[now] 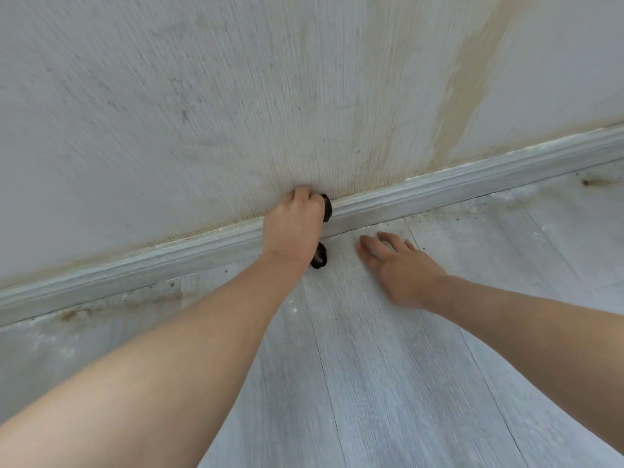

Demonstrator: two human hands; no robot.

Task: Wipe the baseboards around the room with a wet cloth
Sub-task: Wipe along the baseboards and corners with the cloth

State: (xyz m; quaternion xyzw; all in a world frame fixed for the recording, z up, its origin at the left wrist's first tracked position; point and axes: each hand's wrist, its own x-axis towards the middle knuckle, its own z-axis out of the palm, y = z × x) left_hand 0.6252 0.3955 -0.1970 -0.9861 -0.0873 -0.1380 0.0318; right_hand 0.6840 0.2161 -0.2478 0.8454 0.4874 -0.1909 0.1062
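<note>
A grey moulded baseboard [439, 194] runs along the foot of the wall, slanting from lower left to upper right. My left hand [293, 224] grips a black cloth [327, 207] and holds it against the baseboard near the middle of the view. Most of the cloth is hidden under the hand; a dark end [319, 256] hangs out below the wrist. My right hand [401, 265] lies flat on the grey plank floor [371, 366] just right of the left hand, fingers straight and spread, close to the baseboard.
The pale textured wall [169, 96] carries yellow-brown stains [466, 86] above the baseboard at right. Dirt and brown specks lie along the floor edge at left [84, 312] and at far right [591, 181].
</note>
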